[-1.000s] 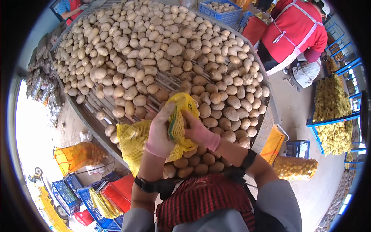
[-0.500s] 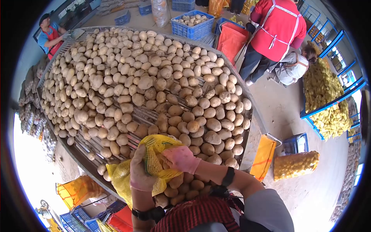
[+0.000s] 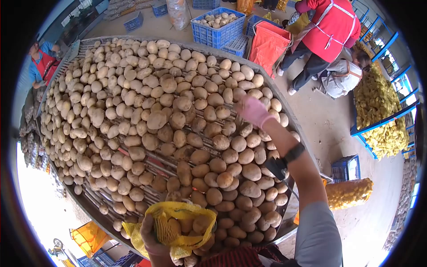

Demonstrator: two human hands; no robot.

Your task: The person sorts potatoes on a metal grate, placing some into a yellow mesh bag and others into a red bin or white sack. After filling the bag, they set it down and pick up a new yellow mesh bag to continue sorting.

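Observation:
My left hand [image 3: 150, 236], in a pale glove, grips the side of a yellow mesh bag [image 3: 205, 240]. The bag's mouth is open upward, and several potatoes [image 3: 187, 224] show inside. My right hand [image 3: 253, 111], in a pink glove, is stretched out over the right part of the potato pile. Its fingertips are blurred among the potatoes there, so whether it holds one cannot be seen. Loose potatoes [image 3: 156, 120] cover the large slatted sorting table [image 3: 155, 168] in front of me.
Beyond the table's far rim stand a blue crate [image 3: 218, 35] of potatoes and a red-orange sack [image 3: 269, 46]. A person in red [image 3: 331, 31] bends at the right; another person [image 3: 44, 62] stands far left. A filled mesh sack [image 3: 349, 193] lies on the floor.
My right hand has left the yellow mesh bag and moved forward and right over the pile. The bag, in my left hand, now sits lower with its mouth spread wider.

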